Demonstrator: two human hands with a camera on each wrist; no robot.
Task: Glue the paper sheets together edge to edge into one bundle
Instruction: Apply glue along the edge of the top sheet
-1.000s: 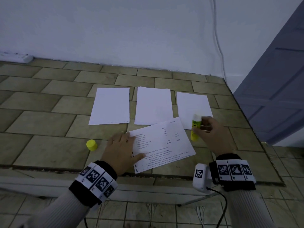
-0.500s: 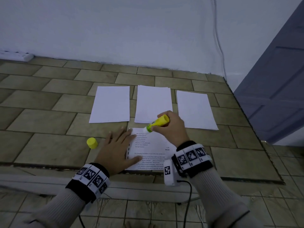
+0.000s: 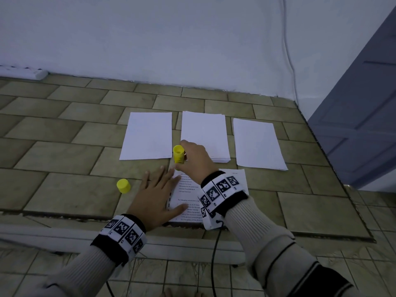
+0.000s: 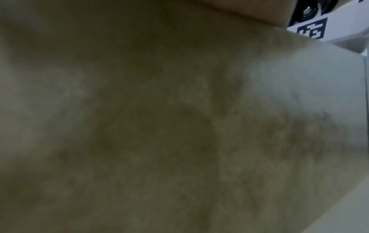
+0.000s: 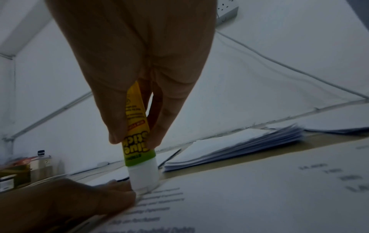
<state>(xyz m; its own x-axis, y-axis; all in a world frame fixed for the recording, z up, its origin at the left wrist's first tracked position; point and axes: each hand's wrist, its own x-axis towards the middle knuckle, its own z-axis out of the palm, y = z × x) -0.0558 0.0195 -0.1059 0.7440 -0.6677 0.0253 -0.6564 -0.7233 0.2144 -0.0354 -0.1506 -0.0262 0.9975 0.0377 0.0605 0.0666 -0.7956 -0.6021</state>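
Yellow glue stick [image 5: 139,151] is standing nearly upright in the right hand [image 3: 194,161], fingers curling round it — tip touching the printed sheet's [image 3: 235,179] far-left corner. Left hand [image 3: 155,198] is lying flat, fingers spread, pressing that sheet's left edge — yellow cap [image 3: 123,186] sitting just left of it.

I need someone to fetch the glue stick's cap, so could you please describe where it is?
On the tiled floor, look left of the left hand, which lies flat on the printed sheet. The cap is the small yellow cylinder standing alone there.
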